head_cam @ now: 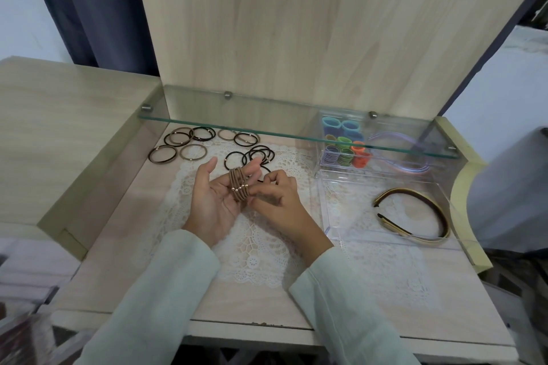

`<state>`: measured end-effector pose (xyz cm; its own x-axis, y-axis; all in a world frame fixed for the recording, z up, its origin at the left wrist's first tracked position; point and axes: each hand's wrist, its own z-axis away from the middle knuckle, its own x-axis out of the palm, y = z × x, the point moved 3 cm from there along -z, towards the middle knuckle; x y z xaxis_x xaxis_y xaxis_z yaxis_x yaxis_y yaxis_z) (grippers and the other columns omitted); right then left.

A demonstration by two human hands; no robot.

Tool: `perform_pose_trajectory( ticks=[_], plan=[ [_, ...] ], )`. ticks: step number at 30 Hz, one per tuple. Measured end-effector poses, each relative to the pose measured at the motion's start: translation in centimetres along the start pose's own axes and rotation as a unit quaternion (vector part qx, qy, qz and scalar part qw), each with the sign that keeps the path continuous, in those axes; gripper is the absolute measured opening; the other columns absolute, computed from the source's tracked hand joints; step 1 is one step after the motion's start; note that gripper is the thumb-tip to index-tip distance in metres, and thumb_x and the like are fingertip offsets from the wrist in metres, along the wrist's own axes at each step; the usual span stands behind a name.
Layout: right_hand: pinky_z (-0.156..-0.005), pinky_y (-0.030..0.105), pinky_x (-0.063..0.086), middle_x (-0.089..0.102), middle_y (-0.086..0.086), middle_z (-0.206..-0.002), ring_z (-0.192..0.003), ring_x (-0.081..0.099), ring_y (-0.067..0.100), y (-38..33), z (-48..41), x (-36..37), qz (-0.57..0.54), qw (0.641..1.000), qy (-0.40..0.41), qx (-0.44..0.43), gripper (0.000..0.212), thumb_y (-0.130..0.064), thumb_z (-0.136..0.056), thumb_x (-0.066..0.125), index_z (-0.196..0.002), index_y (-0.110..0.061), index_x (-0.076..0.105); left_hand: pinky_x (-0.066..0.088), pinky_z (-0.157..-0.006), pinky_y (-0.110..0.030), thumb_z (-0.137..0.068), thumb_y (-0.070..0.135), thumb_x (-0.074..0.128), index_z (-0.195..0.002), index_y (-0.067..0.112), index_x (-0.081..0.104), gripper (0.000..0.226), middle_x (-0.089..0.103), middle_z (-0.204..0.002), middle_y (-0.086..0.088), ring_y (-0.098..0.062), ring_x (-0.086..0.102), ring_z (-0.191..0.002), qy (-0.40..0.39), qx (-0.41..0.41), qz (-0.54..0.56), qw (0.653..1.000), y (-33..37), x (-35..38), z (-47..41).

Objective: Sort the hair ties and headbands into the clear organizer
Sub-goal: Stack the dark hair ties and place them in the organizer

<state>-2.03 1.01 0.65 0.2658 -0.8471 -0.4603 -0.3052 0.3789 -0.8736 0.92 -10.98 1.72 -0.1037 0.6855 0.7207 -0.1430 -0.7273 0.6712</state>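
Tan elastic hair ties (238, 187) with small gold beads sit stacked as a bundle round the fingers of the left hand (212, 204), which lies palm up over the lace mat (258, 252). Its grip is spread, the fingers fairly straight, acting as a peg. The right hand (278, 201) is just beside it, its grip pinching the near edge of the bundle with curled fingertips.

The step looks like gathering one colour before dropping it in. To do it well, line the beads up along one side, as they nearly are now, so the stack stays flat. Slide the bundle off as one piece, pinching across all the loops and not just the outer one, or they may spring apart.

The clear organizer (321, 204) stands to the right on the table (118, 246). Its back cells hold colourful ties (345, 145) and pastel headbands (409, 167), partly under the glass shelf (237, 118). The front tray holds brown and gold headbands (415, 210). I cannot tell which cell is free for the tan bundle.

Loose black ties (258, 154) lie just behind the hands, with brown and tan ones (181, 142) further left, so much sorting remains. Match the remaining tan loops to this bundle first
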Motion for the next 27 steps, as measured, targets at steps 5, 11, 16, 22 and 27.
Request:
perform_pose_trajectory(
  ticks=[5,11,16,22,27],
  plan=[
    [-0.094,0.024,0.028,0.041,-0.007,-0.094,-0.102,0.033,0.014,-0.8,0.2,0.1,0.040,0.999,-0.009,0.005,0.015,-0.029,-0.076,0.065,-0.088,-0.034,0.073,0.040,-0.110,-0.040,-0.087,0.050,0.039,-0.082,-0.004,0.078,0.066,0.067,-0.125,-0.014,-0.027,0.065,-0.113,-0.012,0.026,-0.006,1.000,-0.1,0.1,0.3],
    [-0.089,0.015,0.027,0.040,-0.005,-0.095,-0.099,0.031,0.013,-1.5,1.1,-0.1,0.107,0.993,-0.040,-0.026,0.048,-0.060,-0.065,0.048,-0.097,-0.034,0.073,0.058,-0.088,-0.038,-0.091,0.045,0.034,-0.074,-0.007,0.076,0.069,0.070,-0.112,-0.023,-0.033,0.067,-0.104,-0.024,0.054,-0.040,0.997,0.8,0.2,0.9],
    [-0.090,0.027,0.033,0.043,-0.003,-0.095,-0.098,0.034,0.017,-2.9,1.2,-1.5,0.195,0.977,-0.023,-0.085,0.022,-0.037,-0.081,0.071,-0.103,-0.032,0.072,0.057,-0.085,-0.038,-0.097,0.041,0.027,-0.070,-0.006,0.075,0.072,0.074,-0.093,-0.019,-0.029,0.071,-0.087,-0.038,0.056,-0.063,0.996,2.1,0.4,1.5],
    [-0.081,0.035,0.038,0.043,-0.004,-0.091,-0.089,0.037,0.019,-3.6,1.1,-4.4,0.338,0.926,0.009,-0.168,0.030,-0.054,-0.078,0.060,-0.100,-0.036,0.072,0.047,-0.096,-0.036,-0.084,0.035,0.047,-0.063,0.004,0.073,0.045,0.072,-0.084,-0.014,-0.029,0.068,-0.094,-0.060,0.009,-0.201,0.978,3.1,1.5,1.6],
    [-0.071,0.034,0.036,0.047,0.000,-0.087,-0.085,0.043,0.022,-3.8,1.9,-7.3,0.423,0.880,0.058,-0.209,0.022,-0.044,-0.076,0.067,-0.095,-0.033,0.072,0.040,-0.093,-0.032,-0.073,0.035,0.070,-0.060,0.024,0.071,0.017,0.068,-0.079,0.008,-0.008,0.063,-0.087,-0.026,-0.022,-0.349,0.936,3.0,2.7,1.1]
  ],
)
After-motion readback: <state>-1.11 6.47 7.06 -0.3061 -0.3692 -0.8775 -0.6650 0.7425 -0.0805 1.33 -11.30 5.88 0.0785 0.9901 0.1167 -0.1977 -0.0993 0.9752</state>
